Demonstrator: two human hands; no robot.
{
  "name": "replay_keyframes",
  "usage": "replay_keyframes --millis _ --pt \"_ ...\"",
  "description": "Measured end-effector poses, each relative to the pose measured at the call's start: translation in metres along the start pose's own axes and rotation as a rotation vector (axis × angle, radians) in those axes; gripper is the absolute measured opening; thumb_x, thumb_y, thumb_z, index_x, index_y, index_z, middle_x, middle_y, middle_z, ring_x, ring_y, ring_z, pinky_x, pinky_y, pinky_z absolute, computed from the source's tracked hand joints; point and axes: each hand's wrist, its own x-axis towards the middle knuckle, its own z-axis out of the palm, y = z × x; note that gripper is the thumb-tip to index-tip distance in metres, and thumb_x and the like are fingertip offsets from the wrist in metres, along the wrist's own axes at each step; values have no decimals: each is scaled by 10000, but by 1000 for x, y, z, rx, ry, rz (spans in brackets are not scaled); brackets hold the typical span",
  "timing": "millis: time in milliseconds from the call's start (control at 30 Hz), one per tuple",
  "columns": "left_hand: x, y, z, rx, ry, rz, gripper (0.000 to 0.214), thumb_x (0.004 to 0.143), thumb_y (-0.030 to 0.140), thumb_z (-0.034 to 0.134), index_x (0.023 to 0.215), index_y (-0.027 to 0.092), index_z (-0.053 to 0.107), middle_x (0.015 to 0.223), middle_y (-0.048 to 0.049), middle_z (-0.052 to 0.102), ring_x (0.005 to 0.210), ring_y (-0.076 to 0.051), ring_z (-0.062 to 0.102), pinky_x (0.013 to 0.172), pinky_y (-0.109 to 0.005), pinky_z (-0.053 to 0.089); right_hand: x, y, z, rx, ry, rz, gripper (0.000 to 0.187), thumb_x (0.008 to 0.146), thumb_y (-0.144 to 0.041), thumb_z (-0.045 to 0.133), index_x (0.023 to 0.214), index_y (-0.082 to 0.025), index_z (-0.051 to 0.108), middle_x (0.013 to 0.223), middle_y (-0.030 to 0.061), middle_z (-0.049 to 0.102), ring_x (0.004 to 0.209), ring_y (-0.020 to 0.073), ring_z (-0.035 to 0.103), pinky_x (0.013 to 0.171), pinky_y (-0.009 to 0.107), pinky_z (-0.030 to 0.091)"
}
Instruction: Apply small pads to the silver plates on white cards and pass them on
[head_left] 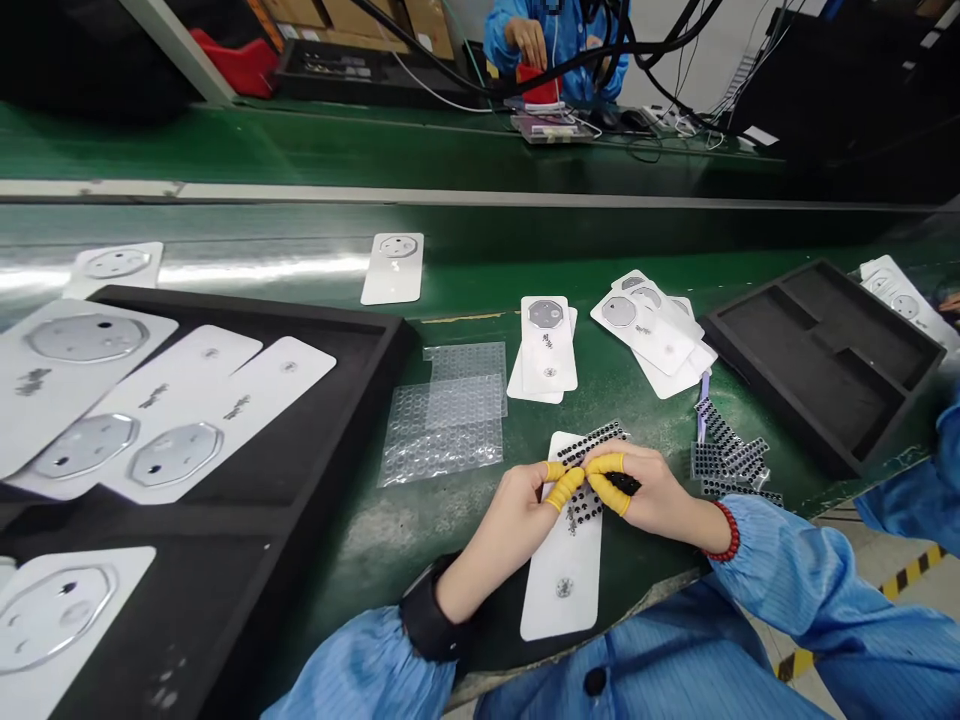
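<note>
Yellow finger covers sit on the thumb and forefinger of both hands. My left hand [529, 500] is closed in a pinch at the near-left edge of a clear sheet of small black dots [600, 436]. Opposite it, my right hand [645, 490] pinches the same sheet, and the fingertips of the two hands nearly meet. Part of the sheet is hidden behind the fingers. Beneath them lies a white rounded panel [559, 575] with a small round emblem near its lower end; its upper part is mostly covered.
Left stands a black tray [330, 400] holding white panels [180, 440]. Bubble-textured clear sheets [446, 430] lie beside it. Beyond are stacked panels [551, 345] and another pile [652, 325]. Right are more dot sheets [727, 455] and a black tray [832, 330]. A co-worker's hand [527, 42] shows behind.
</note>
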Motion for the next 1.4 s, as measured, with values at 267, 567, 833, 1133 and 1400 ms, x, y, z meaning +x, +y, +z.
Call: replay_keyframes --millis 267,567,833,1133,1400 --pt "-6 21 -54 -111 513 189 687 680 328 775 1300 164 529 990 -110 745 834 -228 710 654 -280 565 -11 3 -8 17 -98 149 114 903 -182 549 861 -153 650 990 97 657 876 150 643 749 270 555" --pt "-29 39 -9 -362 274 51 515 730 351 766 1130 108 553 713 -49 750 637 -181 716 588 -241 589 26 -36 -21 -222 309 -67 109 842 -117 644 933 -166 677 958 71 664 878 154 639 814 310 559" --pt "-39 27 5 -188 111 86 292 789 255 645 1049 130 596 716 -42 733 599 -162 682 516 -207 524 42 -49 -9 -534 73 -429 248 911 -44 372 933 -113 610 927 87 694 872 146 607 977 359 489" --pt "-42 34 7 -264 40 31 256 793 277 665 1010 151 618 692 -27 705 614 -177 696 525 -218 547 29 -37 -19 -597 -92 -479 215 915 -98 437 1018 -76 625 1158 168 642 1158 257 574 1011 485 477" --pt "-45 40 4 -323 -31 -15 351 762 218 709 1093 150 614 733 -21 731 628 -169 701 541 -200 544 23 -40 -23 -589 -165 -483 231 945 -137 432 1051 -42 615 1223 225 588 1247 317 513 967 499 526"
